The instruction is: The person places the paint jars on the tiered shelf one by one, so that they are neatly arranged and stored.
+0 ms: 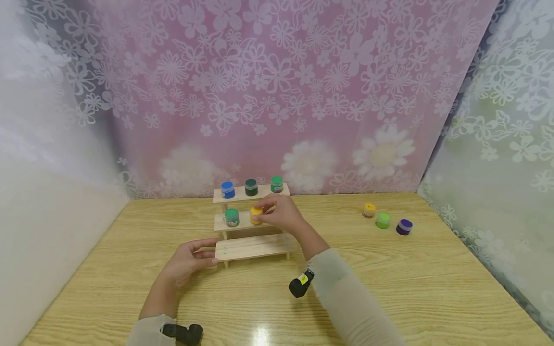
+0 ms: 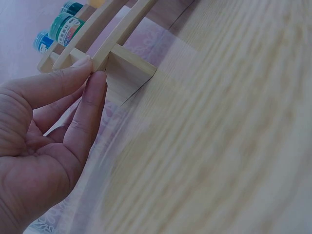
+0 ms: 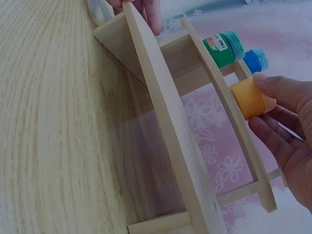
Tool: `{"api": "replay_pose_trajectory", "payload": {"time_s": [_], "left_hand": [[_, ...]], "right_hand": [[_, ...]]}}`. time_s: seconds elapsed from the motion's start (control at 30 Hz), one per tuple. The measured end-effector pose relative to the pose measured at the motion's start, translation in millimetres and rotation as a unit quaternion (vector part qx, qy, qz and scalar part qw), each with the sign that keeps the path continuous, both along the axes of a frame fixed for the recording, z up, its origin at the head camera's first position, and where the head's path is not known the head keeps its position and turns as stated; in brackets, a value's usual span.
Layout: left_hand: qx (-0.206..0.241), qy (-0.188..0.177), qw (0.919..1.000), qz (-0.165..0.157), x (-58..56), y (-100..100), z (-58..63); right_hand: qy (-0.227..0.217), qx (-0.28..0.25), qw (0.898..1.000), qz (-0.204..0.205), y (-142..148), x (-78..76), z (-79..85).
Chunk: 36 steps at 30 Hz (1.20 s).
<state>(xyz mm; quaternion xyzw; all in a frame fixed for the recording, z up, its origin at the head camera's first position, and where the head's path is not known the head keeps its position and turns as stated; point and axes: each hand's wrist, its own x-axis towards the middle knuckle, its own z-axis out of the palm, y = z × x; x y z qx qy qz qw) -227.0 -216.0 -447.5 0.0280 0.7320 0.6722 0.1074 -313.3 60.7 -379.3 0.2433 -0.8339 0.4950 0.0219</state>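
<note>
A three-tier wooden stand (image 1: pixel 253 247) stands on the table. My right hand (image 1: pixel 283 213) pinches a yellow paint jar (image 3: pixel 247 97) between thumb and fingers, its base at the middle tier. Beside it on that tier is a green jar (image 1: pixel 232 217). My left hand (image 1: pixel 185 261) grips the left end of the lowest tier, thumb and fingertips at its corner (image 2: pixel 99 62). The top tier carries a blue jar (image 1: pixel 227 190), a dark green jar (image 1: pixel 251 187) and a green jar (image 1: pixel 277 184).
Off to the right on the wooden table (image 1: pixel 368 283) are a yellow-orange jar (image 1: pixel 369 210), a light green jar (image 1: pixel 383 221) and a purple jar (image 1: pixel 404 227). A pink flowered curtain (image 1: pixel 277 96) hangs behind the table, with pale sheets at both sides.
</note>
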Motion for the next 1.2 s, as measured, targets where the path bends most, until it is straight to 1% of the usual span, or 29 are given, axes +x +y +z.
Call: {"api": "replay_pose_trajectory", "payload": {"time_s": [0.37,0.63,0.83,0.93,1.2], "left_hand": [[0.000,0.002,1.0000,-0.005,-0.7,-1,-2.6],[-0.005,0.003,1.0000,-0.005,0.4,0,-0.9],[-0.005,0.001,1.0000,0.001,0.8,1,0.1],[-0.005,0.002,1.0000,0.002,0.4,1,-0.3],[-0.004,0.004,1.0000,-0.005,0.0,1,-0.8]], "right_hand": [[0.008,-0.035,0.999,-0.001,3,4.2,-2.5],[0.002,-0.064,0.998,-0.020,15,12.3,-1.4],[0.007,-0.088,0.996,-0.016,25,17.7,0.3],[0.011,-0.094,0.995,-0.010,29,19.6,1.4],[0.020,-0.100,0.995,-0.017,38,23.2,3.5]]}}
